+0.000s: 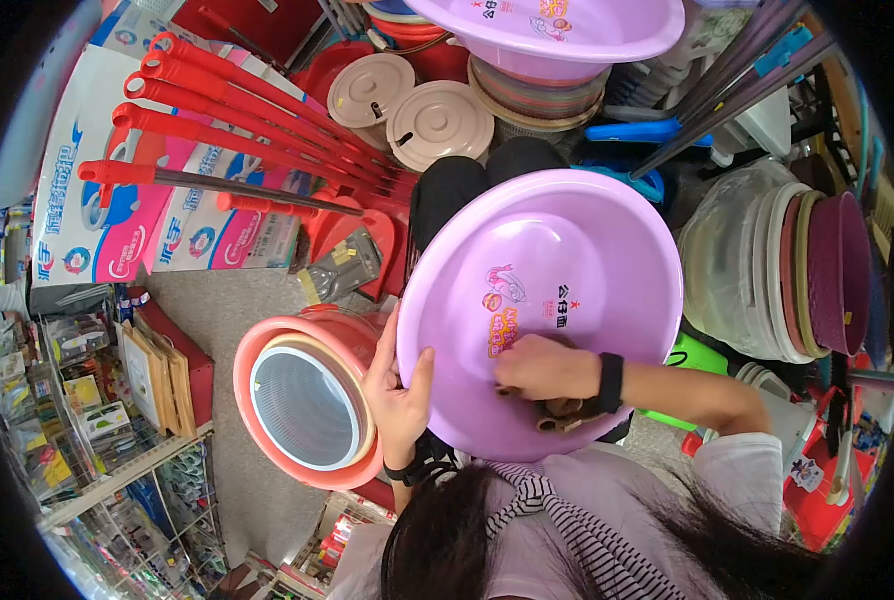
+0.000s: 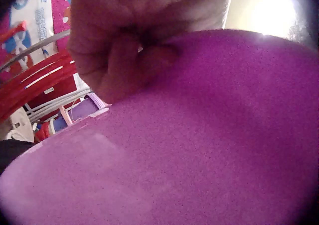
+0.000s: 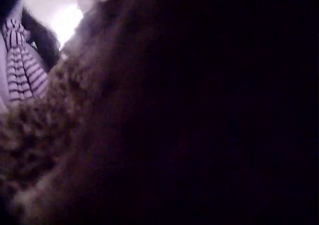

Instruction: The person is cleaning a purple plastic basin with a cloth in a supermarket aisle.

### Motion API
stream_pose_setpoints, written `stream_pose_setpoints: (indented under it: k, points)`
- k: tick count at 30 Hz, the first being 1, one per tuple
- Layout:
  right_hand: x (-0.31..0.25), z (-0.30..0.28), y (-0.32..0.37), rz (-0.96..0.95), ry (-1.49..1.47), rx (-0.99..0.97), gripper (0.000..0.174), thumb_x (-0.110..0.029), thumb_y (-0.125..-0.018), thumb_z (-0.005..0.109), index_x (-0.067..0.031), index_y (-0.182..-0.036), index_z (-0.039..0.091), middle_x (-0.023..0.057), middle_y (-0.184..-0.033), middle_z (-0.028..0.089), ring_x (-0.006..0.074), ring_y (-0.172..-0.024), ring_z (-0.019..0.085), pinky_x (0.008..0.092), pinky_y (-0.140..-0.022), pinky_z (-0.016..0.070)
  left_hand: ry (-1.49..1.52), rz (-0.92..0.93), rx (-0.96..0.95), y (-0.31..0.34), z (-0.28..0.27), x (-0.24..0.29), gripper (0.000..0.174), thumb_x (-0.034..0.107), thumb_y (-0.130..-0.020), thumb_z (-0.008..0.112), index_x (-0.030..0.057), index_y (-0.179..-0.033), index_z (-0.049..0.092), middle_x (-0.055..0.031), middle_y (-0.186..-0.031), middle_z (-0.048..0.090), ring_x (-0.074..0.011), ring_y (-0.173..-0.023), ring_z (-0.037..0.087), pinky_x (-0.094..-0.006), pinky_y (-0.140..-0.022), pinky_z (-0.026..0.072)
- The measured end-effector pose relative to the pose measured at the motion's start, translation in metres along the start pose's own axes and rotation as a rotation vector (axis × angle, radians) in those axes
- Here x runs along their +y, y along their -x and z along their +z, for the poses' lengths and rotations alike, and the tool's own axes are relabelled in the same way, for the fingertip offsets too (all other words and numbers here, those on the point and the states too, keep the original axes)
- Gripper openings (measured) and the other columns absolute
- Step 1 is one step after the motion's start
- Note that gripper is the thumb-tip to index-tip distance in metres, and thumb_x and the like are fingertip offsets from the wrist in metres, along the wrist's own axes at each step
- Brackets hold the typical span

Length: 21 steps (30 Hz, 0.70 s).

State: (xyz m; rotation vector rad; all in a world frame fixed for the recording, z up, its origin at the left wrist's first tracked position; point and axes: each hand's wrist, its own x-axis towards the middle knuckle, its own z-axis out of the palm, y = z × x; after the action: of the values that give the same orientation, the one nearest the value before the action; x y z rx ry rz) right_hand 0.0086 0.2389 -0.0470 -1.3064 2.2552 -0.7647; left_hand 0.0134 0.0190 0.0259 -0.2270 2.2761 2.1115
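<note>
The purple plastic basin is tipped up just right of the pink tub. It looks light, stiff and slippery (best held by its rim). The left hand grips that rim. The right hand holds a fuzzy brown cloth inside the basin.

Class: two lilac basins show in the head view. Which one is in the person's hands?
The central basin: the left hand grips its rim, the right hand rests inside it. The other basin sits untouched atop a stack above.
</note>
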Motion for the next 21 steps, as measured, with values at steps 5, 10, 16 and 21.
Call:
stream_pose_setpoints:
  k: [5,10,16,21]
  points:
    - [-0.031,-0.010,-0.044,0.184,-0.077,0.177,0.006,-0.008,-0.073,0.059,-0.0050,-0.075,0.064,0.0146,-0.079,0.062,0.0312,-0.066,0.063,0.0422,-0.061,0.0507,-0.017,-0.002,0.016,0.001,-0.001,-0.001,0.058,-0.002,-0.087,0.061,-0.0072,-0.140,0.037,-0.0107,-0.119,0.061,-0.0095,-0.099,0.059,-0.0213,-0.084,0.0462]
    - [-0.021,-0.032,-0.062,0.197,0.213,0.452,0.019,-0.005,-0.073,0.059,-0.0001,-0.091,0.060,0.0112,-0.093,0.057,0.0236,-0.077,0.064,0.0359,-0.060,0.0530,-0.060,-0.022,-0.008,0.000,-0.001,-0.003,0.059,-0.002,-0.087,0.061,-0.0075,-0.140,0.037,-0.0105,-0.119,0.061,-0.0095,-0.098,0.059,-0.0215,-0.084,0.0465]
    - [0.014,-0.054,-0.068,0.490,0.186,0.732,0.010,-0.006,-0.076,0.058,-0.0031,-0.085,0.058,0.0090,-0.085,0.053,0.0228,-0.076,0.063,0.0344,-0.060,0.0530,-0.046,-0.027,-0.002,-0.003,-0.003,-0.005,0.058,-0.003,-0.087,0.061,-0.0091,-0.139,0.037,-0.0118,-0.119,0.060,-0.0110,-0.099,0.059,-0.0224,-0.085,0.0465]
    - [-0.012,-0.019,-0.082,0.326,0.175,0.632,0.012,-0.007,-0.075,0.059,-0.0011,-0.086,0.059,0.0103,-0.086,0.053,0.0233,-0.073,0.062,0.0339,-0.061,0.0514,-0.019,-0.027,-0.026,-0.008,-0.004,-0.006,0.057,-0.003,-0.087,0.060,-0.0101,-0.138,0.037,-0.0122,-0.119,0.060,-0.0119,-0.101,0.059,-0.0236,-0.088,0.0458]
